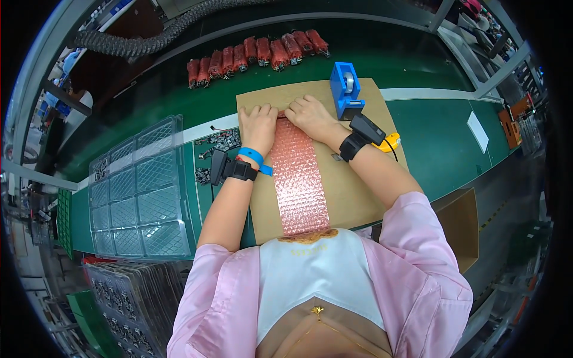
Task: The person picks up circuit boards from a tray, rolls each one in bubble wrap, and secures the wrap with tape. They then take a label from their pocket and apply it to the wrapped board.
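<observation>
Pink sleeves and a white apron front fill the bottom of the head view, and the near end of a long pink bubble wrap strip (296, 179) runs out from under them, away from the person, along a sheet of brown cardboard (352, 191) on the green bench.

At the far end of the strip both hands press down side by side. The left hand (258, 124) lies flat with fingers bent over the top edge; the right hand (310, 113) does the same just beside it — both seem to be pinching or folding that end, though whatever sits under the fingers is hidden. Each wrist carries a black strapped device.

Judging by its look, the wrap is light, soft and floppy, apt to slide on the cardboard; the edges or the far end give the best hold.

A blue tape dispenser (346, 89) stands just right of the hands. Red wrapped bundles (256, 53) line the back — clear plastic trays (140, 191) sit to the left.
</observation>
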The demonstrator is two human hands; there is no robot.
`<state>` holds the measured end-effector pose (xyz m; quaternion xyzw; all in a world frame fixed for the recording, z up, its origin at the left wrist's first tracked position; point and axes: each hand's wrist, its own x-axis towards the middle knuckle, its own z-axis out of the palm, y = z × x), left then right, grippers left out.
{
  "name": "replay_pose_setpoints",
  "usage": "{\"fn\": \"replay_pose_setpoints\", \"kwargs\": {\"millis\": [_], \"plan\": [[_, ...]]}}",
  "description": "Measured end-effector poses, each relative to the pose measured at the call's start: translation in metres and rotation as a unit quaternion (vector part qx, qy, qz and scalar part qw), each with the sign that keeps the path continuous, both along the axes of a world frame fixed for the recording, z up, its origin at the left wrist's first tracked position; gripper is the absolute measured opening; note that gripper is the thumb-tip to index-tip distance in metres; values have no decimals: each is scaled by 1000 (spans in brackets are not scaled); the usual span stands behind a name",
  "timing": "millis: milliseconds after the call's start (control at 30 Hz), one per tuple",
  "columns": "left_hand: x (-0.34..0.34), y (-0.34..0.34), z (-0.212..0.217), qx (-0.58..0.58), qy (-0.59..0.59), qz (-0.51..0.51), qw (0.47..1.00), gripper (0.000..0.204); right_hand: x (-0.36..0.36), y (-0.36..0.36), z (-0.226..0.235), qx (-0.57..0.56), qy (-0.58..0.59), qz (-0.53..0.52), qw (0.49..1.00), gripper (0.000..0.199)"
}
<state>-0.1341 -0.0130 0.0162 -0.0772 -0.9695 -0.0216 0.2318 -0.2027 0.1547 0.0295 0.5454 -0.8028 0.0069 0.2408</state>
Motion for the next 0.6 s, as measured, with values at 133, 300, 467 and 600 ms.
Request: {"fn": "replay_pose_setpoints", "kwargs": {"millis": [133, 300, 467, 600], "plan": [[-2, 6, 1, 7, 8, 14, 1000, 14, -1, 2, -3, -38, -37, 3, 999, 11], [2, 9, 4, 11, 17, 23, 1000, 9, -4, 5, 2, -148, -260, -49, 953, 17], [4, 8, 8, 2, 3, 26, 1000, 11, -24, -1, -11, -163, -404, -62, 898, 26], [11, 13, 17, 1, -9, 19, 1000, 16, -26, -3, -16, -189, -411, -100, 886, 32]]}}
